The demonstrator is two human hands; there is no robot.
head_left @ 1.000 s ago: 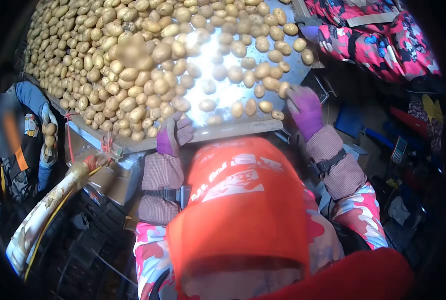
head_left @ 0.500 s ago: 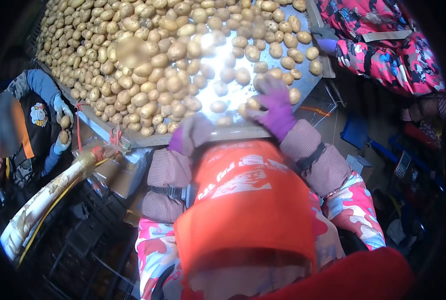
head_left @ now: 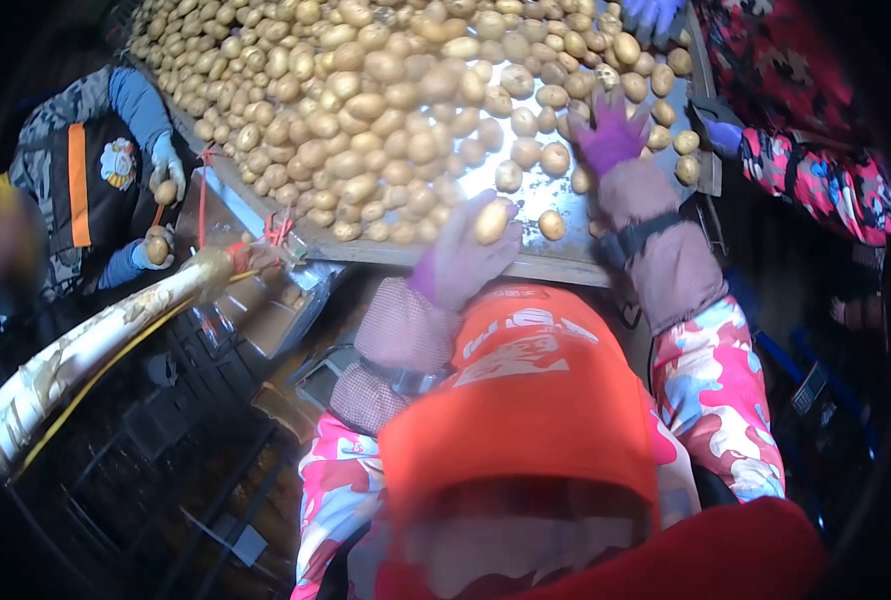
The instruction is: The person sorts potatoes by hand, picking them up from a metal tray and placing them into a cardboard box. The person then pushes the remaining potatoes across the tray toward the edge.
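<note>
Two purple-gloved hands work at a metal counter heaped with potatoes. Left hand, near the counter's front edge, curls round one potato. Right hand, farther right, spreads wide, fingers touching loose potatoes.

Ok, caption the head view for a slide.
Left hand holds a potato; right hand reaches over the potato-covered table.

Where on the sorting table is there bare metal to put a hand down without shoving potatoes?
The bare patch is the shiny metal near the table's near edge, between the left hand, which holds a potato, and the right hand; only scattered potatoes lie there. Left of it and farther up, the potato pile is packed solid.
</note>
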